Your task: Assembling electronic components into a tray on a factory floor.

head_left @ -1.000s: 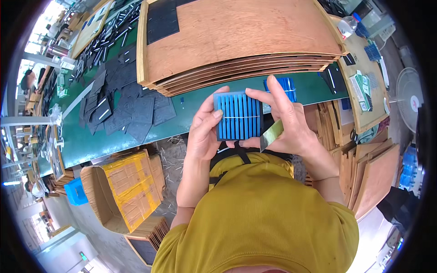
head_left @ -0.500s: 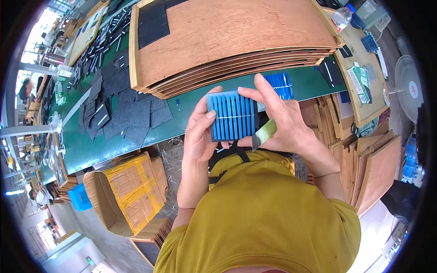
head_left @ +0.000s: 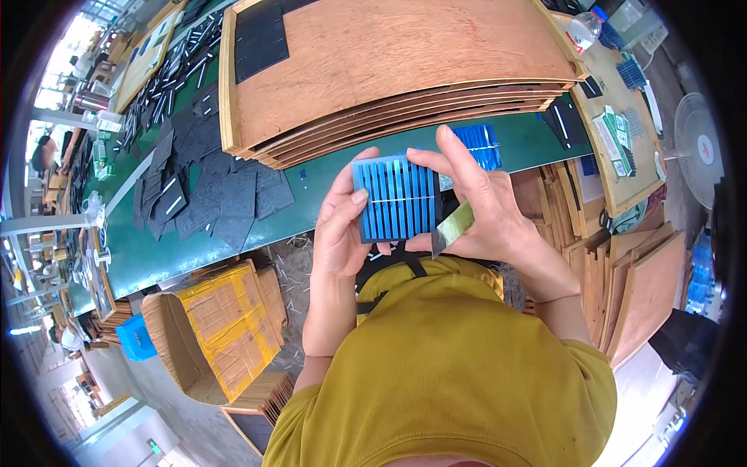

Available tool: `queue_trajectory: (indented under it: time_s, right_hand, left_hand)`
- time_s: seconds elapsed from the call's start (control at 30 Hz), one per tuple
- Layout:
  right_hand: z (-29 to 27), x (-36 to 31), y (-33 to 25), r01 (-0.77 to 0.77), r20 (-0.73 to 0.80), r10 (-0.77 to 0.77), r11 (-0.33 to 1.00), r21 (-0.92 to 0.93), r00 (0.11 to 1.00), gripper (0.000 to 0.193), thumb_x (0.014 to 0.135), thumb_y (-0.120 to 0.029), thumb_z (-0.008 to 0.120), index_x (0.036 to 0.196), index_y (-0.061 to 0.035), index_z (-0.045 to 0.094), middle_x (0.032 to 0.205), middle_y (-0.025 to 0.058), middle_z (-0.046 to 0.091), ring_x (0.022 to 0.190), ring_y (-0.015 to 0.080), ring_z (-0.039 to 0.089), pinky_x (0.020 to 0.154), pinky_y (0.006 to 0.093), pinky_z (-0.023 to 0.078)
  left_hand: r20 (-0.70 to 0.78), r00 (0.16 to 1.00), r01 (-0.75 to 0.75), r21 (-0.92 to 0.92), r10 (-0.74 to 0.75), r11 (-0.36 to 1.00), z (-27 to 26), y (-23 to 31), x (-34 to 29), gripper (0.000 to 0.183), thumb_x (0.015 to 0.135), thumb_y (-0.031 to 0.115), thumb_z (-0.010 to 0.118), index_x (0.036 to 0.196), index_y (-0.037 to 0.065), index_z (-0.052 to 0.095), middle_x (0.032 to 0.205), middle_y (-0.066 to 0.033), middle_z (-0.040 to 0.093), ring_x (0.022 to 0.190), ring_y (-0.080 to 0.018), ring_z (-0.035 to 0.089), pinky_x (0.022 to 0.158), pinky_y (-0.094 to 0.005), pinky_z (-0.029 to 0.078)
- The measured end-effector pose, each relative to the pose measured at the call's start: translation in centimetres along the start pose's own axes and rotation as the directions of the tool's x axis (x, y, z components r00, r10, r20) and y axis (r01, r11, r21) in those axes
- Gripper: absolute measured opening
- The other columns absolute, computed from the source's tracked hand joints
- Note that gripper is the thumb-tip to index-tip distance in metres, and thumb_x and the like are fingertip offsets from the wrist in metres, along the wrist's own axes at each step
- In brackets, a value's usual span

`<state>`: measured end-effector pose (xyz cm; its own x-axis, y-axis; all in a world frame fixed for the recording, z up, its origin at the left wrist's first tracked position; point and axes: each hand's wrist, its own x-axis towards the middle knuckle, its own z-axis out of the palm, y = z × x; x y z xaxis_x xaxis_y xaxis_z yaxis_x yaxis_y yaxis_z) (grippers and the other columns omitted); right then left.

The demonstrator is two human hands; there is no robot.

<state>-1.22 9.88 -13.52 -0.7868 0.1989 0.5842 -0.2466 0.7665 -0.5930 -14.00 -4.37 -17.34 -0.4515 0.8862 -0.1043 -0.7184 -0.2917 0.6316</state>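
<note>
From the head view, the left hand (head_left: 340, 226) and the right hand (head_left: 489, 210) are both closed on a blue striped square panel (head_left: 394, 198), held up above the green worktop (head_left: 311, 202). The right hand also pinches a small green-handled blade (head_left: 450, 229). Best to hold the panel by its edges, softly, so it won't bend or crack.

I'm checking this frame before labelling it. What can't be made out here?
- Back of the blue striped panel, head view: faces away.
- Left hand palm and right hand palm: hidden behind the panel.
- Green-handled tool: mostly covered by the right hand.
</note>
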Motion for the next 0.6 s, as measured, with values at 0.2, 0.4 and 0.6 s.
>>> queue_trajectory:
  time_s: [0.2, 0.4, 0.6]
  right_hand:
    - [-0.2, 0.0, -0.3, 0.001, -0.003, -0.001, 1.000, -0.006, 1.000, 0.113, 0.054, -0.031, 0.086, 0.139, 0.0018, 0.018, 0.111, 0.0194, 0.061, 0.083, 0.0272, 0.065, 0.064, 0.0292, 0.050]
    - [-0.2, 0.0, 0.0, -0.011, 0.009, 0.011, 1.000, 0.007, 1.000, 0.113, 0.054, -0.030, 0.086, 0.139, 0.0004, 0.019, 0.111, 0.0193, 0.061, 0.080, 0.0253, 0.065, 0.061, 0.0272, 0.049]
    - [-1.5, 0.0, -0.5, -0.201, 0.095, 0.191, 0.972, 0.117, 0.977, 0.105, 0.051, -0.017, 0.086, 0.138, -0.0037, 0.030, 0.126, 0.0147, 0.053, 0.081, 0.0103, 0.060, 0.059, 0.0181, 0.044]
  left_hand:
    - [0.056, 0.998, 0.018, -0.024, -0.016, 1.000, -0.5, 0.0, 0.0, 0.056, 0.085, 0.013, 0.054, 0.135, -0.001, 0.032, 0.115, -0.0113, 0.054, 0.100, -0.0157, 0.057, 0.083, -0.0286, 0.050]
    - [0.016, 1.000, 0.005, -0.010, -0.005, 1.000, -0.1, 0.0, 0.0, 0.057, 0.085, 0.013, 0.054, 0.135, -0.001, 0.032, 0.115, -0.0113, 0.055, 0.103, -0.0154, 0.055, 0.086, -0.0279, 0.047]
    - [0.139, 0.990, -0.004, -0.073, 0.014, 0.997, -0.4, 0.3, 0.0, 0.057, 0.083, 0.013, 0.056, 0.133, -0.002, 0.033, 0.112, -0.0129, 0.055, 0.085, -0.0166, 0.062, 0.054, -0.0264, 0.056]
